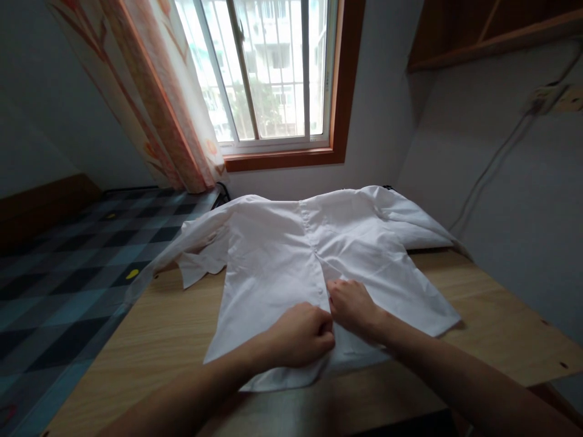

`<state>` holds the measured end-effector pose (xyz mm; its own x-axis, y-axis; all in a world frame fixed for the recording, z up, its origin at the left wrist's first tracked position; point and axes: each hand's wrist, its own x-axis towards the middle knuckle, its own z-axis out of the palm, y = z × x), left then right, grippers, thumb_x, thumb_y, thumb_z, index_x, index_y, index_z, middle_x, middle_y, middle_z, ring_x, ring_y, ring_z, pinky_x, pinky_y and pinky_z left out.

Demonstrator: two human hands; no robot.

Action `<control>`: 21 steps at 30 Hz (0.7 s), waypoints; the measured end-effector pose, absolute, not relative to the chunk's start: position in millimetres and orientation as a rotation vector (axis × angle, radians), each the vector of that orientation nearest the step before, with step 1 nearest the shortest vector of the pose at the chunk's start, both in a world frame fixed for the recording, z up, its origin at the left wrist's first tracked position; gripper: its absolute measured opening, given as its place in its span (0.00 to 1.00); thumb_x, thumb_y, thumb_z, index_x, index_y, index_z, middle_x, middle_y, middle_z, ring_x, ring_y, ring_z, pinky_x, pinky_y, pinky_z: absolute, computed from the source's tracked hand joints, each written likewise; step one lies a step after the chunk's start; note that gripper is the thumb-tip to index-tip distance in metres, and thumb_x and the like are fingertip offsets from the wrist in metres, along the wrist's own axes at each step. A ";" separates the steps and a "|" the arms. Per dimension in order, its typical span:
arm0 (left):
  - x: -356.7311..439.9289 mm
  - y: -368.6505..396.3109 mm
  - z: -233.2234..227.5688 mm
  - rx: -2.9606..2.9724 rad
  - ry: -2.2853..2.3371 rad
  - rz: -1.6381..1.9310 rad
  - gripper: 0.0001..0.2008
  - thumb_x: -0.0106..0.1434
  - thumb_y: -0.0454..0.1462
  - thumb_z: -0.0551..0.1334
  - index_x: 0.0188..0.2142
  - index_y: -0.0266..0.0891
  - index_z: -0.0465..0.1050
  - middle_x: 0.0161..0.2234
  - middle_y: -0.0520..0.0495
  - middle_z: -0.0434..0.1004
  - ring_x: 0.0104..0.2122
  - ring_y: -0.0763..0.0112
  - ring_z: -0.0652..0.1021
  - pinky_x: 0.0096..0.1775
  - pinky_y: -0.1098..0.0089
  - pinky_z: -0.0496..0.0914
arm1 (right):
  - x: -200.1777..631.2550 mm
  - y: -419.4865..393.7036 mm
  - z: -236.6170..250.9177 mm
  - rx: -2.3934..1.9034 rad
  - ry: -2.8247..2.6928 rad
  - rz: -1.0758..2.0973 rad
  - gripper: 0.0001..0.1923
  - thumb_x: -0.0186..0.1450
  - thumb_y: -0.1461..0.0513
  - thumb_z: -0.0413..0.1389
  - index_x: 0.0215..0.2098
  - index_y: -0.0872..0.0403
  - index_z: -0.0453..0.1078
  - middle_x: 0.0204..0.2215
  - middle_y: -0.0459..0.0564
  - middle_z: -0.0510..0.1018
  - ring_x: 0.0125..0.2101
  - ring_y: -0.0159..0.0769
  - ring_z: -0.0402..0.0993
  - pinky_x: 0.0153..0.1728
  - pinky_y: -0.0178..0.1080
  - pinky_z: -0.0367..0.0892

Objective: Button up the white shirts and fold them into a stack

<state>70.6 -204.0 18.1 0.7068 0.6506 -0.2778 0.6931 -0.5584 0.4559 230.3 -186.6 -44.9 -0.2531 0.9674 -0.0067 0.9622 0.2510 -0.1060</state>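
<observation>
White shirt [273, 255] lay flat at frame centre on wooden worktop [150, 340], hem near the front edge. Left hand [300, 334] and right hand [353, 306] pinched its button placket; bare worktop lower left.

Barred window [268, 73] bright, wood-framed; patterned curtain [155, 91] left; grey walls [501, 182]; wooden table [150, 340]; checkered bedding [59, 273].

matt white cloth shirt [282, 255] on smooth pale wood table [155, 340]
</observation>
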 end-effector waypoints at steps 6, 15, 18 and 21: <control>71.2 -157.8 -3.5 2.350 1.088 0.062 0.12 0.62 0.42 0.58 0.29 0.38 0.74 0.26 0.50 0.75 0.26 0.72 0.71 0.29 0.72 0.61 | 255.1 -177.1 -44.3 -1.743 -2.284 0.388 0.09 0.60 0.63 0.50 0.27 0.56 0.71 0.27 0.53 0.78 0.28 0.36 0.71 0.31 0.36 0.57; 80.3 -143.0 -48.6 2.441 1.331 0.233 0.06 0.57 0.38 0.60 0.32 0.41 0.76 0.32 0.48 0.77 0.33 0.66 0.75 0.35 0.69 0.64 | 262.0 -172.6 -45.2 -1.732 -2.129 0.709 0.11 0.59 0.61 0.50 0.20 0.55 0.65 0.19 0.45 0.69 0.24 0.30 0.63 0.27 0.33 0.53; 79.8 -143.7 -52.8 2.421 1.320 0.262 0.06 0.57 0.37 0.60 0.30 0.40 0.76 0.31 0.48 0.78 0.33 0.66 0.74 0.35 0.69 0.64 | 250.1 -180.6 -46.8 -1.801 -2.179 0.449 0.11 0.61 0.55 0.53 0.31 0.55 0.69 0.29 0.49 0.75 0.30 0.35 0.68 0.32 0.35 0.57; 78.1 -140.0 -50.6 2.340 1.317 0.237 0.06 0.56 0.35 0.59 0.30 0.39 0.76 0.30 0.48 0.78 0.31 0.67 0.74 0.34 0.71 0.63 | 240.3 -186.9 -48.2 -1.826 -2.253 0.287 0.10 0.62 0.57 0.53 0.36 0.55 0.69 0.35 0.52 0.76 0.35 0.39 0.71 0.36 0.36 0.60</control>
<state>78.1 -140.0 -50.6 0.5312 0.8447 -0.0653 0.7689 -0.4483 0.4559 240.3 -186.9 -48.2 -0.1995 0.9785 0.0522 0.9341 0.2060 -0.2916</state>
